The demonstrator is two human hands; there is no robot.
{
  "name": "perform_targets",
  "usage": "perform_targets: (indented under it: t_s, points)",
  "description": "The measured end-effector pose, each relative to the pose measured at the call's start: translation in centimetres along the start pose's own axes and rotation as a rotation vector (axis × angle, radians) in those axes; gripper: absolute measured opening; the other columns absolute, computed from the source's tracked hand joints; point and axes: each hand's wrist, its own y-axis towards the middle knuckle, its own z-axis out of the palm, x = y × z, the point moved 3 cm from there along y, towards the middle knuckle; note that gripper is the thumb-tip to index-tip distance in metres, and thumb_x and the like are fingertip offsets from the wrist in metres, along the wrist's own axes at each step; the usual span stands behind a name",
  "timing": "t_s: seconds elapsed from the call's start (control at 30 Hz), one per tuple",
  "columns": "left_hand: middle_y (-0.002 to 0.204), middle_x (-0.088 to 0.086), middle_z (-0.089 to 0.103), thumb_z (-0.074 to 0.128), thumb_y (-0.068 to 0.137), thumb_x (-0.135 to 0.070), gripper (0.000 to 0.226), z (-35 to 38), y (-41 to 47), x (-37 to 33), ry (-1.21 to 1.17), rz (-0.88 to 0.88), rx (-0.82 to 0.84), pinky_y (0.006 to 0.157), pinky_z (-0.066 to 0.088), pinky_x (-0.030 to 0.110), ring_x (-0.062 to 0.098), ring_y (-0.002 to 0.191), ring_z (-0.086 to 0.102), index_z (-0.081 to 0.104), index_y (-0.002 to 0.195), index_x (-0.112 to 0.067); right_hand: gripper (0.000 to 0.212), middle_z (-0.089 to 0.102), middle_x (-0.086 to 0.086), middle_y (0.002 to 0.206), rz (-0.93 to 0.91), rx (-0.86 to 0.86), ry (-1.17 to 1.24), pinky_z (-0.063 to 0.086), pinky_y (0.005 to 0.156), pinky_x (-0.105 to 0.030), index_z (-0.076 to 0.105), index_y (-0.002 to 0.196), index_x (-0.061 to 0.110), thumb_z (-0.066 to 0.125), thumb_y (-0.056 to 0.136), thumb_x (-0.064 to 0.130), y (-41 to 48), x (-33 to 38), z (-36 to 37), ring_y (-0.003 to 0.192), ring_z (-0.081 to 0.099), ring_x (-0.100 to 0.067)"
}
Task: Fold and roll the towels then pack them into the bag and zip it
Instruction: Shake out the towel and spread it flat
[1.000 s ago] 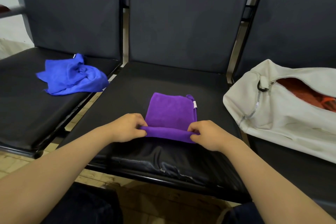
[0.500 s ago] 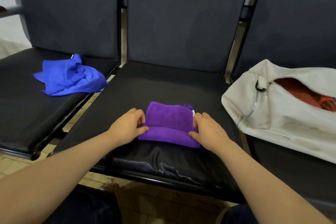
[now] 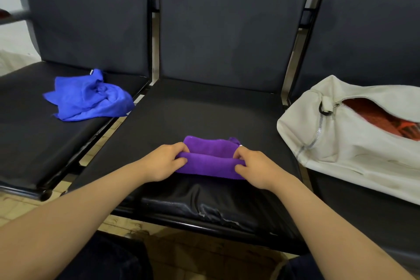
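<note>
A purple towel (image 3: pixel 210 159) lies partly rolled on the middle black seat (image 3: pixel 204 111). My left hand (image 3: pixel 164 160) grips the roll's left end, fingers curled over it. My right hand (image 3: pixel 252 166) grips the right end the same way. A short flat strip of purple still shows beyond the roll. A crumpled blue towel (image 3: pixel 88 96) lies on the left seat. The white bag (image 3: pixel 354 143) rests on the right seat with its zip open, and something red-orange (image 3: pixel 384 118) shows inside.
Three black padded chairs stand in a row with metal frames (image 3: pixel 295 57) between them. The middle seat's front edge (image 3: pixel 216 213) is worn and cracked. Tiled floor shows below, and my dark-clothed knees are at the bottom.
Both hands have rolled the purple towel further away from me. The roll is thicker and the flat part beyond it is shorter.
</note>
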Motion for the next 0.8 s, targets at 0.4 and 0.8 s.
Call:
perform_targets:
  t_s: [0.4,0.8]
  points:
    - [0.102,-0.005,0.046,0.063,0.089,-0.03,0.018,0.5,0.3,0.0,0.212,-0.017,-0.265,0.086,0.044,0.033,0.017,0.098,0.052,0.057,0.102,-0.019,0.013,0.05,0.002,0.111,-0.05,-0.257,-0.2,0.048,0.085,-0.029,0.054,0.099,0.022,0.063,0.091,0.027,0.3,0.0,0.1,0.099,0.052,-0.016]
    - [0.112,-0.007,0.056,0.057,0.092,-0.035,0.025,0.0,0.1,0.1,0.239,0.041,0.007,0.095,0.043,0.033,0.013,0.108,0.053,0.055,0.115,-0.025,0.025,0.059,0.001,0.116,-0.063,-0.048,-0.124,0.05,0.088,-0.032,0.054,0.115,0.024,0.06,0.091,0.026,0.3,-0.6,0.1,0.101,0.057,-0.017]
